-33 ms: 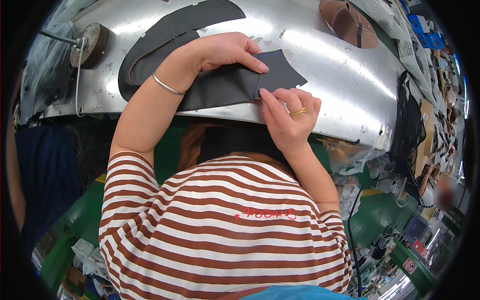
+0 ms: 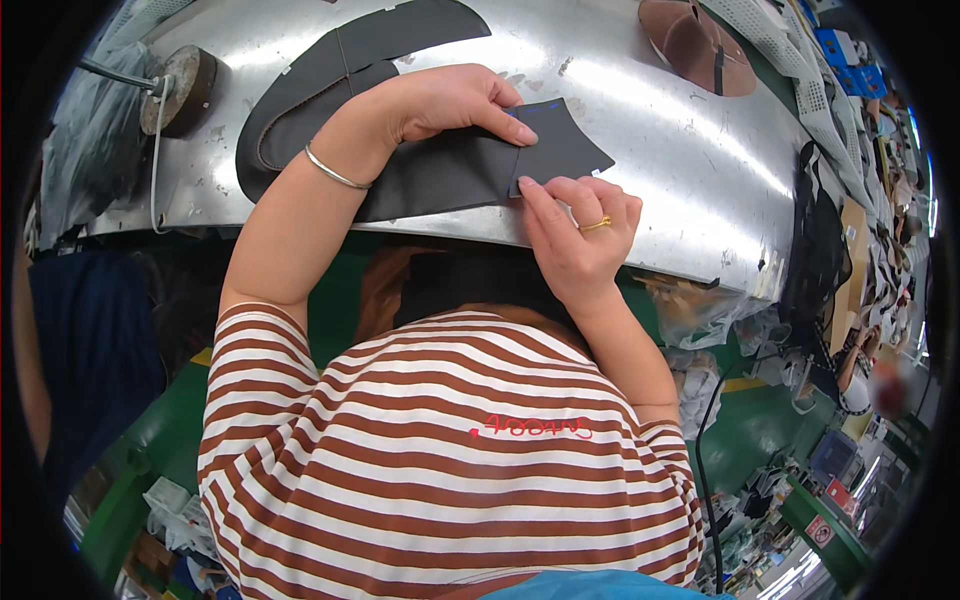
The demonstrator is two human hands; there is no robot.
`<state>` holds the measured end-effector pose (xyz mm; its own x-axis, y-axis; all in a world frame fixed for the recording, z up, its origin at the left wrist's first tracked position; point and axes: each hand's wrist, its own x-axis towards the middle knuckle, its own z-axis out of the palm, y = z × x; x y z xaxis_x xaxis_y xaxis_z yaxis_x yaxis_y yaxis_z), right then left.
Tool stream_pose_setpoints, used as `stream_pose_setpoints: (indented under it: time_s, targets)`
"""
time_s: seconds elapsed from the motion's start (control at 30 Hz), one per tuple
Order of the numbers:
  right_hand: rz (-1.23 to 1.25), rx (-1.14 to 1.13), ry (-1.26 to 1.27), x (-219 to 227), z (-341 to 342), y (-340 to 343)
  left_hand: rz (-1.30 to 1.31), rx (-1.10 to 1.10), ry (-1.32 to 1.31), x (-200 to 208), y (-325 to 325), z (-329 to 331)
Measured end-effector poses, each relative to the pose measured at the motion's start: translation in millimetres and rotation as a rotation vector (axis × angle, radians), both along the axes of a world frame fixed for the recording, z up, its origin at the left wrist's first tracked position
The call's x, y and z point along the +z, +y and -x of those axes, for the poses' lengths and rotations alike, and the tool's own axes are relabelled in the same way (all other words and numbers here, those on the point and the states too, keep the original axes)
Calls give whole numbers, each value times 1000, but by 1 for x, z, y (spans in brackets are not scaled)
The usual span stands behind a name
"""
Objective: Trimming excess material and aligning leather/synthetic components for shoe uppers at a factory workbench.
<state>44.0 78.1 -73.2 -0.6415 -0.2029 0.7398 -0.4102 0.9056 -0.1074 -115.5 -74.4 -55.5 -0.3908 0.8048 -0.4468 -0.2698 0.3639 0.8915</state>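
Note:
A dark grey, leather-like sheet piece (image 2: 430,175) lies along the near edge of the metal table. A seam-like line crosses it near its flared right end (image 2: 565,140), which carries small blue marks. My left hand (image 2: 455,100) is bent over the piece, fingers curled and thumb pressed down at that line. Closer to me, my right hand (image 2: 585,230) pinches the piece's near edge at the same line, its other fingers folded. Left of my left wrist, a curved dark grey piece (image 2: 400,25) with a stitched edge is partly covered by my arm.
On the metal table (image 2: 690,160), a round brown block (image 2: 188,90) with a metal rod stands at the left. A brown curved piece (image 2: 700,50) with a dark strap lies at the far right. Clear plastic bags (image 2: 695,310) hang under the right edge; black mesh (image 2: 815,240) drapes beside it.

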Motion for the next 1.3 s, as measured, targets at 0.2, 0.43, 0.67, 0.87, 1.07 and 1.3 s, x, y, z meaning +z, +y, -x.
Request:
stream_pose_setpoints:
  time_s: [0.2,0.43,0.67,0.87,1.07,1.3]
  targets:
    - [-50,5,-14,0,-3,1,-18,18,-18,-2,1,-1]
    - [-167,9,-13,1,-5,2,-23,22,-5,-2,1,-1]
    - [-222,29,53,-2,-6,1,-26,28,-30,-1,1,-4]
    - [-241,21,73,-4,-4,2,-25,39,-38,-4,2,-1]
    - [-270,-38,110,-5,-2,2,-78,68,-105,6,3,2]
    - [-220,53,159,3,7,-1,-52,114,-42,8,-4,3]
